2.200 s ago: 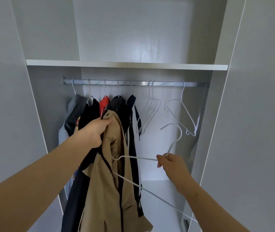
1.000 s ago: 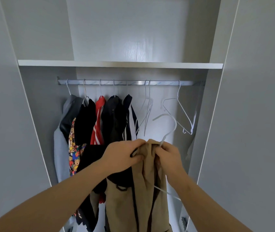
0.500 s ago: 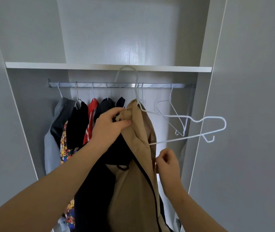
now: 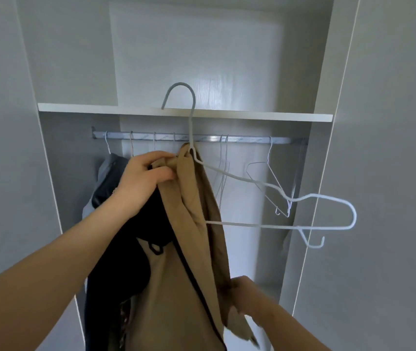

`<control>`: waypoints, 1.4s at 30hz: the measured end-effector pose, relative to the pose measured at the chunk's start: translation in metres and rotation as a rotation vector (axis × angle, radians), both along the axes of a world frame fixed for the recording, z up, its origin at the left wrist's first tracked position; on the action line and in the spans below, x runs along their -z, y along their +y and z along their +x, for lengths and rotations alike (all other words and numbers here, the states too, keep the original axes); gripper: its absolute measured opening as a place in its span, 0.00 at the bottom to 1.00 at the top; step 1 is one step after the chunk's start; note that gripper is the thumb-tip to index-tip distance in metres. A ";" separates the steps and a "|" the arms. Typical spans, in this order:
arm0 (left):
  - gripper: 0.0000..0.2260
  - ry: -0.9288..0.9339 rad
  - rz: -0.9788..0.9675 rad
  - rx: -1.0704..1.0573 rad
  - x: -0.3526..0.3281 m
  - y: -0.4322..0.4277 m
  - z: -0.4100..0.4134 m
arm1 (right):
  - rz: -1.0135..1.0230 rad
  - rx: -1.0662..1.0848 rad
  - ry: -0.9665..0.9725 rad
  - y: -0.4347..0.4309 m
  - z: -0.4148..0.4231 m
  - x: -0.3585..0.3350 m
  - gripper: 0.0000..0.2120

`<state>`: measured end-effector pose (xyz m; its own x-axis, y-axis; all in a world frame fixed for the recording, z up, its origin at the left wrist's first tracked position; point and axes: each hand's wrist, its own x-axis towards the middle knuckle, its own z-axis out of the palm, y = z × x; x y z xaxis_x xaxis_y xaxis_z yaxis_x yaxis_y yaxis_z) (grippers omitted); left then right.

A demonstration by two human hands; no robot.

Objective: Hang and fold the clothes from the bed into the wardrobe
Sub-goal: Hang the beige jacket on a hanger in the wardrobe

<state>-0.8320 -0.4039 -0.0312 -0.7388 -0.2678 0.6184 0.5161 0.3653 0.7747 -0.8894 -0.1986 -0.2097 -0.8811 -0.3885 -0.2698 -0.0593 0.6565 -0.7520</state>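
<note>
Fingers (image 4: 162,173) of the left hand (image 4: 143,183) are curled tight on the bunched collar of the tan garment (image 4: 189,249), holding it up in front of the wardrobe rail (image 4: 247,140); the right hand (image 4: 250,293) grips its lower edge. One arm of the white hanger (image 4: 277,226) sits inside the cloth, the other juts out to the right, its hook raised past the shelf (image 4: 100,107). Dark clothes (image 4: 108,178) hang on the rail at the left, bare wire hangers (image 4: 268,155) at the right

A pale grey laminate wardrobe (image 4: 75,59) fills the frame. A white shelf (image 4: 290,117) crosses the middle above a ribbed metal rail (image 4: 247,140); light glints on the upper back panel (image 4: 214,79).
</note>
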 end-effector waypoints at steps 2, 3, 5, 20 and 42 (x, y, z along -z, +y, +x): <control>0.11 -0.004 -0.046 0.008 -0.003 -0.013 0.011 | -0.115 0.090 0.052 0.004 -0.011 -0.004 0.11; 0.12 -0.006 -0.072 -0.006 -0.004 -0.020 0.016 | -0.164 0.140 0.085 0.006 -0.015 -0.007 0.11; 0.13 -0.026 -0.152 -0.058 -0.005 -0.037 0.025 | -0.268 0.181 0.155 0.012 -0.021 -0.015 0.11; 0.13 -0.331 -1.170 -0.792 0.037 -0.089 0.027 | -0.570 -0.081 0.141 -0.002 -0.028 -0.125 0.14; 0.06 -0.199 -0.400 -0.712 0.052 -0.019 0.013 | 0.158 0.072 1.085 -0.006 -0.017 -0.108 0.15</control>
<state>-0.8189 -0.4232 -0.0828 -0.5817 -0.4994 0.6421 -0.0744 0.8187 0.5694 -0.9060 -0.2049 -0.1013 -0.6990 -0.3559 0.6202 -0.5960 0.7693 -0.2302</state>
